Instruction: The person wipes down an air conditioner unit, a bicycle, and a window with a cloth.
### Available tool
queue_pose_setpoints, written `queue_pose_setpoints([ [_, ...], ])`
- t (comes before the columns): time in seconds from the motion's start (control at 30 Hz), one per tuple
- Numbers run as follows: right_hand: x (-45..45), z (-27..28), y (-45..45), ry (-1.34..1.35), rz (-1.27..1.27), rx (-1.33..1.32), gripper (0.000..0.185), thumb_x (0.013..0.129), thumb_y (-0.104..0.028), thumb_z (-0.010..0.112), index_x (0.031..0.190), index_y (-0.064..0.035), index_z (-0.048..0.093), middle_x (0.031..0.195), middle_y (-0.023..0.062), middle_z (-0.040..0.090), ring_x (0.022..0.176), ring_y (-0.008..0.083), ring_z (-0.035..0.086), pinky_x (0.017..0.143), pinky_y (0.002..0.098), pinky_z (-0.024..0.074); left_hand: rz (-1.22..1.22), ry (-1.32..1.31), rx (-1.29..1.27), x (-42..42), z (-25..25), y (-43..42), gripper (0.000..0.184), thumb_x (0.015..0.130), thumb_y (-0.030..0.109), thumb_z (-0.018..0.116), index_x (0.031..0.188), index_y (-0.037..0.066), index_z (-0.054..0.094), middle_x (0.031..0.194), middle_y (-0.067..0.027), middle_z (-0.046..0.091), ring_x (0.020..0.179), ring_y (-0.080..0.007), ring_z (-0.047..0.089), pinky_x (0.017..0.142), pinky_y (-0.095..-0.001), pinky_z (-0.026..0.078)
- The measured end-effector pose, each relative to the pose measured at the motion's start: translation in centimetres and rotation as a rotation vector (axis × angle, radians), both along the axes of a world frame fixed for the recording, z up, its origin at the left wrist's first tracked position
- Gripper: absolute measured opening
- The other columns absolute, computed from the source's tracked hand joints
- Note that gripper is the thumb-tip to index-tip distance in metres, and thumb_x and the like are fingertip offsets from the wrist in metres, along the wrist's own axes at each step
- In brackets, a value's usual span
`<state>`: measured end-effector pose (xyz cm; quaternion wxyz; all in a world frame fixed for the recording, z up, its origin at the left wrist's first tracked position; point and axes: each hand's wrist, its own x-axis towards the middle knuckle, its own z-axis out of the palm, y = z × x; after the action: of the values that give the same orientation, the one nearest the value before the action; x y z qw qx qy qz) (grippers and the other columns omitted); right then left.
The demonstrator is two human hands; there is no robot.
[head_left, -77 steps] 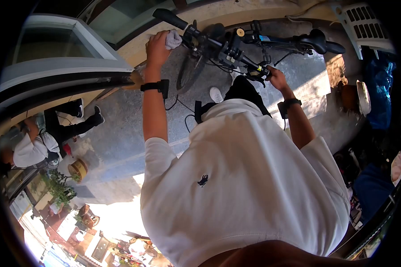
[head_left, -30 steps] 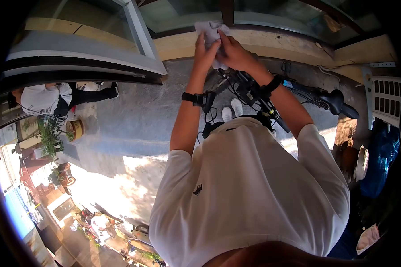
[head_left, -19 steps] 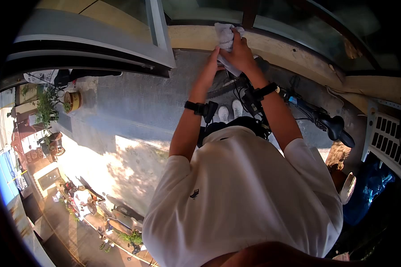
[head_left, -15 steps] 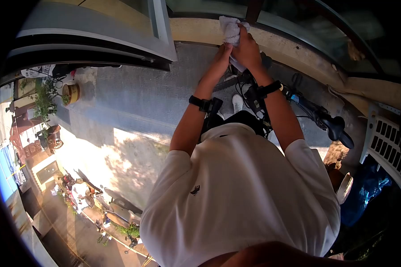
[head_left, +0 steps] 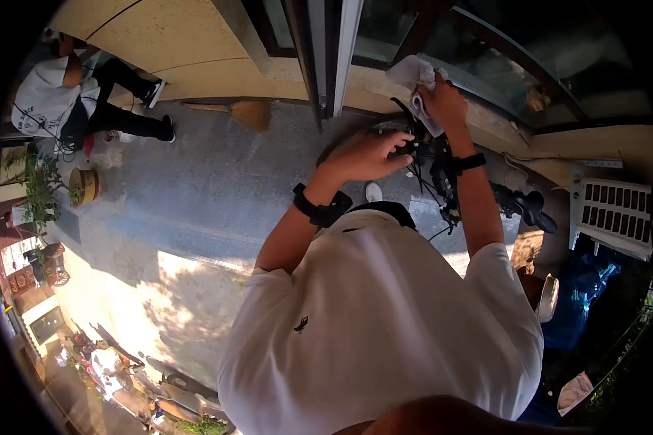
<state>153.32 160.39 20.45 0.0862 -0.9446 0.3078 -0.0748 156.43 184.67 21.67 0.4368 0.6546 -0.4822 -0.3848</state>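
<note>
Right grip clenched on a cloth, its loose end jutting leftward, bike just below that grip, left grip fingers spread beside the bike, broom farther left.

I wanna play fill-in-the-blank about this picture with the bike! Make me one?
1. The right hand grips a pale ____.
2. Near the yellowish wall, a straw ____ lies on the ground.
3. The bicycle saddle is ____.
4. The wearer's shirt is ____.

Missing words: cloth; broom; black; white.
</note>
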Motion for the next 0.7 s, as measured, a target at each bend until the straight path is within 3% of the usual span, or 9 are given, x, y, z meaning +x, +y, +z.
queue_pose_setpoints([
  [0.13,-3.5,-2.3,-2.5,-0.204,0.069,-0.031,0.065,0.084,-0.051,0.064,0.131,-0.0061,0.057,0.110,0.0248,0.067,0.099,0.0438,0.064,0.082,0.0476,0.0520,-0.095,0.033,-0.053,0.8,0.7,5.0,0.051,0.097,0.032,0.059,0.137,0.004,0.045,0.126,-0.0204,0.060,0.116,-0.0293,0.060,0.094,-0.0388,0.049],
  [0.2,-6.5,0.7,-0.9,-0.209,0.032,0.223,0.061,0.084,-0.044,0.068,0.126,-0.0003,0.057,0.111,0.0239,0.067,0.102,0.0402,0.065,0.084,0.0427,0.0510,-0.185,0.060,-0.061,1.7,0.6,7.1,0.050,0.096,0.031,0.059,0.137,0.004,0.046,0.125,-0.0201,0.060,0.115,-0.0289,0.061,0.093,-0.0392,0.049],
  [0.27,-9.8,2.7,1.0,-0.244,0.005,0.376,0.053,0.086,-0.034,0.070,0.122,0.0038,0.057,0.107,0.0188,0.068,0.100,0.0299,0.066,0.086,0.0363,0.0494,-0.178,0.082,-0.077,1.6,0.1,8.2,0.061,0.094,0.032,0.063,0.143,0.006,0.038,0.128,-0.0214,0.058,0.115,-0.0302,0.060,0.092,-0.0391,0.049],
  [0.3,-11.3,3.0,2.4,-0.247,-0.016,0.376,0.053,0.086,-0.034,0.070,0.122,0.0038,0.057,0.107,0.0188,0.068,0.100,0.0299,0.066,0.086,0.0363,0.0494,-0.133,0.118,-0.105,1.4,0.7,8.9,0.070,0.092,0.034,0.066,0.147,0.008,0.032,0.132,-0.0230,0.054,0.116,-0.0310,0.060,0.093,-0.0393,0.049],
  [0.37,-14.2,3.4,5.2,-0.295,-0.075,0.594,0.048,0.087,-0.026,0.070,0.122,0.0041,0.056,0.105,0.0125,0.069,0.096,0.0200,0.063,0.087,0.0318,0.0478,-0.118,0.142,-0.219,0.8,0.4,9.1,0.094,0.085,0.039,0.074,0.154,0.014,0.014,0.141,-0.0283,0.043,0.124,-0.0367,0.053,0.099,-0.0417,0.045],
  [0.5,-18.0,5.2,11.2,-0.080,0.120,0.740,0.051,0.086,-0.018,0.071,0.127,0.0039,0.051,0.110,0.0103,0.066,0.099,0.0153,0.060,0.089,0.0302,0.0473,-0.251,0.114,-0.289,-1.3,-0.9,7.3,0.105,0.079,0.038,0.079,0.156,0.015,0.010,0.143,-0.0322,0.038,0.132,-0.0439,0.042,0.107,-0.0431,0.037],
  [0.67,-19.7,1.7,11.4,-0.139,0.071,0.869,0.059,0.080,-0.011,0.075,0.131,0.0030,0.049,0.110,0.0099,0.065,0.101,0.0143,0.059,0.092,0.0308,0.0476,-0.304,0.005,-0.233,-5.8,-3.9,3.4,0.120,0.071,0.039,0.084,0.155,0.011,0.004,0.144,-0.0339,0.033,0.129,-0.0456,0.044,0.106,-0.0423,0.039],
  [0.7,-19.9,0.7,10.7,-0.184,0.134,0.872,0.064,0.078,-0.011,0.076,0.133,0.0027,0.046,0.114,0.0105,0.063,0.102,0.0147,0.059,0.092,0.0307,0.0476,-0.210,-0.033,-0.269,-6.5,-4.7,2.5,0.122,0.069,0.038,0.085,0.155,0.009,0.004,0.144,-0.0347,0.032,0.129,-0.0462,0.044,0.105,-0.0426,0.040],
])
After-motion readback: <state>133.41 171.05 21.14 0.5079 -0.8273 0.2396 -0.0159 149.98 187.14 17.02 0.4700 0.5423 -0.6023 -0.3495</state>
